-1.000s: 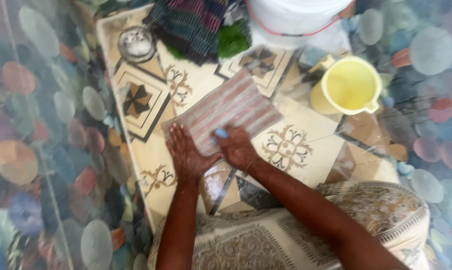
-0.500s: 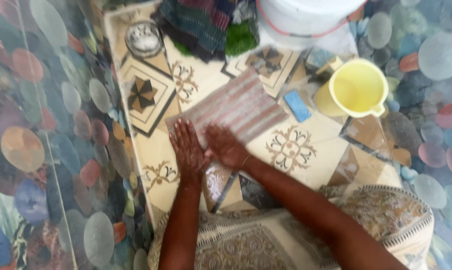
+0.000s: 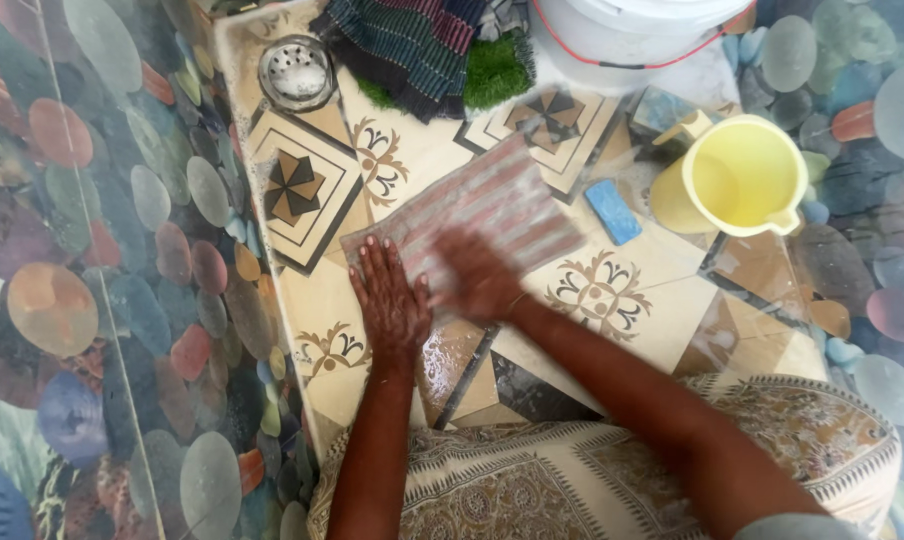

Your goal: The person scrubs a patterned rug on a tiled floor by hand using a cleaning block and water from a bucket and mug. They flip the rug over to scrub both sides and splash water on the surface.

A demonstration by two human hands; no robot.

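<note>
A wet cloth with red and pale stripes (image 3: 492, 205) lies flat on the patterned floor tiles. My left hand (image 3: 390, 300) presses flat on its near left corner, fingers spread. My right hand (image 3: 480, 278) rests on the cloth's near edge just beside the left; it is blurred and holds nothing. A blue bar of soap (image 3: 612, 211) lies on the tile to the right of the cloth, apart from both hands.
A yellow plastic jug (image 3: 742, 180) stands at the right. A white bucket (image 3: 632, 35) is at the top, with a heap of dark striped and green cloths (image 3: 422, 50) beside it. A round metal drain cover (image 3: 297, 72) sits top left. Pebble-patterned walls (image 3: 112, 250) flank the tiles.
My right hand held the blue soap on the cloth a second ago; the soap now lies on the tile to the right. Both hands now rest empty on the cloth.
</note>
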